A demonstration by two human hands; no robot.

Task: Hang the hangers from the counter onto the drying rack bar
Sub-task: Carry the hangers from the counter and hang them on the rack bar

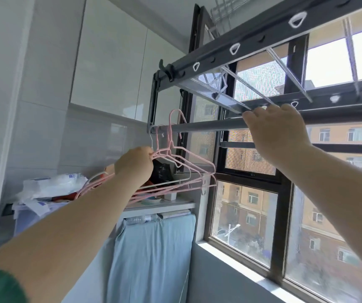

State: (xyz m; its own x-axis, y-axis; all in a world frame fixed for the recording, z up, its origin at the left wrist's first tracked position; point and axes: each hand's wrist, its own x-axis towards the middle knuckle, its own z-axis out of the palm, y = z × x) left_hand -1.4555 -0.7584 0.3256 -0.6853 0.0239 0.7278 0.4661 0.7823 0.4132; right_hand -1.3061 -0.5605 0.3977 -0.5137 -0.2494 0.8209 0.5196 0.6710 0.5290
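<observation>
Left hand [135, 165]: clamped on the necks of a bundle of hangers [182, 171], fingers pinched tight where the hooks meet the shoulders.
Hangers: mostly pink wire with some white, held aloft above the surface [171, 203]. The shoulders fan out to the right and downward from the hand, and the hooks point up.
Governing relation: the drying rack bar [208, 125] lies above the left hand and slightly to its right, its long axis running left to right across the window [247, 215]. The tallest pink hook crosses in front of the bar near its left end.
Right hand [278, 130]: laid on the same bar, well to the right of the hooks. The fingertips are hidden behind the rail, so it cannot be told whether they clasp it or only rest.
Nearer hand: the left, which already carries the load.
Assessment: the coming move is a short lift up and over the bar.
Risk: the interlocked wires may snag on release.
Surface: carries plastic bags [51, 184], behind the left forearm.
</observation>
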